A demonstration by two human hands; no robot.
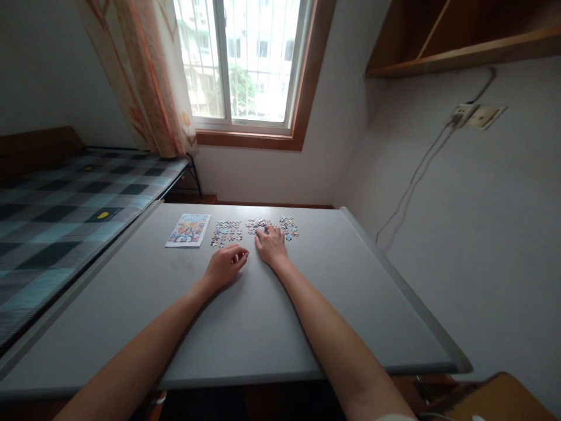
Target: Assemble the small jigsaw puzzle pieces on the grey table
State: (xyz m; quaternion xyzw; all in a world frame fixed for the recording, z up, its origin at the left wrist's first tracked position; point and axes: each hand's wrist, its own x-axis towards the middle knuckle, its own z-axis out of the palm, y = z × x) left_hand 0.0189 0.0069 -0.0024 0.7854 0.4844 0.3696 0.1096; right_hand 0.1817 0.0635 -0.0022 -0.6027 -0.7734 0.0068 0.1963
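Small jigsaw puzzle pieces lie on the grey table in several loose groups: a left group (227, 231), a middle group (253, 224) and a right group (289, 222). Over the near edge of the middle group is my right hand (272, 244), palm down, fingers apart and touching or just above the pieces. My left hand (224, 266) rests just in front of the left group, its fingers curled towards the thumb; whether a piece sits between the fingertips is too small to see. Left of the pieces lies a picture sheet (188, 230) with a colourful cartoon print.
The grey table (245, 327) has raised side edges. A bed with a checked mattress (96, 187) stands along the left. Behind are a curtain (149, 76) and a barred window (245, 64). A cable runs down the right wall from a socket (462, 115), below a wooden shelf (464, 54).
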